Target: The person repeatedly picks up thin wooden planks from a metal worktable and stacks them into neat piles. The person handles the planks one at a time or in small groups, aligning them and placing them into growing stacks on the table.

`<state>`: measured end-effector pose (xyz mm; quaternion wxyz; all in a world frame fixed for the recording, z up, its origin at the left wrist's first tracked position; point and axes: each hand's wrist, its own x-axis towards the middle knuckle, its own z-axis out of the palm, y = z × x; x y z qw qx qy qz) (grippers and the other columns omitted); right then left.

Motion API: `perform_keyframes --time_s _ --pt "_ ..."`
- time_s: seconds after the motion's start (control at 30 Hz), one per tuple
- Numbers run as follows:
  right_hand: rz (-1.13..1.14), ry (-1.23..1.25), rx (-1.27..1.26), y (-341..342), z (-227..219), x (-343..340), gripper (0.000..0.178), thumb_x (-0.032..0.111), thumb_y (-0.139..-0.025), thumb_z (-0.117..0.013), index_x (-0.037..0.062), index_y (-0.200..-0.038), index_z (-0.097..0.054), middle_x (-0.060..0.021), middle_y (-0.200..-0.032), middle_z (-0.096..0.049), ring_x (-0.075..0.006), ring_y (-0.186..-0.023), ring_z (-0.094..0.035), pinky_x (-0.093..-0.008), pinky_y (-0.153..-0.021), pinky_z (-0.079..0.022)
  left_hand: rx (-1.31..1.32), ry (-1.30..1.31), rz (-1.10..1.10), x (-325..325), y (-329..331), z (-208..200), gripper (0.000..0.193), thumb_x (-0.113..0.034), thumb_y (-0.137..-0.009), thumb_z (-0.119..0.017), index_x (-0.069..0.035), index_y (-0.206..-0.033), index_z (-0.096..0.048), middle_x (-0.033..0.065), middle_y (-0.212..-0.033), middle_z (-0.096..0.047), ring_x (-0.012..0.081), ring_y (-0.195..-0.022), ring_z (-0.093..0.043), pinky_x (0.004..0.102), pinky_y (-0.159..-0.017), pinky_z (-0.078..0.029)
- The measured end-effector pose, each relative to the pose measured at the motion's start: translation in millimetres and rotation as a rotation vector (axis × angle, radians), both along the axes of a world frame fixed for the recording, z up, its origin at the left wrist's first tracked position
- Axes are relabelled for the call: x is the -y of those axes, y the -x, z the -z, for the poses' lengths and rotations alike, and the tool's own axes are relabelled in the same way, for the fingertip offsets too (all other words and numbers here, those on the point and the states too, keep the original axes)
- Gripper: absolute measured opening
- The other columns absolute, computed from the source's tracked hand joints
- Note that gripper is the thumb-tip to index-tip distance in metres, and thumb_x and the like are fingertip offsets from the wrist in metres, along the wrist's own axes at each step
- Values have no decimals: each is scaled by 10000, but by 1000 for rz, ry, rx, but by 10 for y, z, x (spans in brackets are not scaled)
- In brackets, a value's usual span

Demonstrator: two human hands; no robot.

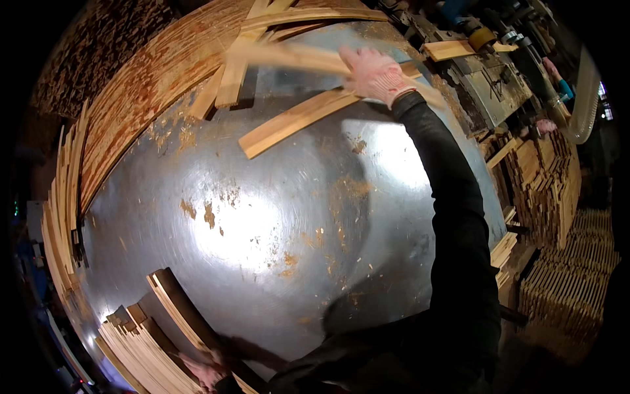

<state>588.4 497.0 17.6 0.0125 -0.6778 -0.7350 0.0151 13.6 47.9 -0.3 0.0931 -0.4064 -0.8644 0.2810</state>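
Observation:
My right hand (377, 73), in a pale knitted glove, reaches to the far side of the metal tabletop (295, 217). It is closed on a wooden strip (289, 56) that is smeared by motion. Under that strip, another wooden strip (298, 121) lies slantwise on the metal. My left hand (207, 373) is low at the near left edge, partly cut off, with its fingers around a wooden strip (176, 308) standing on edge. Beside it, a tight row of wooden strips (141, 351) stands on edge.
Wood-faced boards (151, 85) curve along the far left, with loose strips (235, 75) across them. Machinery (489, 85) stands at the far right, where another person's hand (545, 126) shows. Stacked strips (541, 177) fill the right side. Wood chips (289, 261) litter the metal.

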Motion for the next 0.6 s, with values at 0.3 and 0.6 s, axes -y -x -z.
perform_keyframes --time_s 0.3,0.6 --pt "-315 203 222 -269 668 -288 894 490 -591 -856 59 -1260 -448 -129 -1072 -597 -290 -1027 -583 -383 -921 -454 1244 -707 802 -4215 -1374 143 945 -216 -799 -775 48 -1495 -193 297 -1499 -314 363 -1378 -371 417 -1136 -321" --pt "-403 339 -100 -139 643 901 863 497 -560 -832 57 -1228 -508 -111 -932 -594 -271 -936 -594 -447 -935 -462 515 -219 623 -6663 -3569 700 1179 -698 -675 -725 -163 -1537 -124 268 -1480 -348 404 -1296 -462 609 -1022 -380"
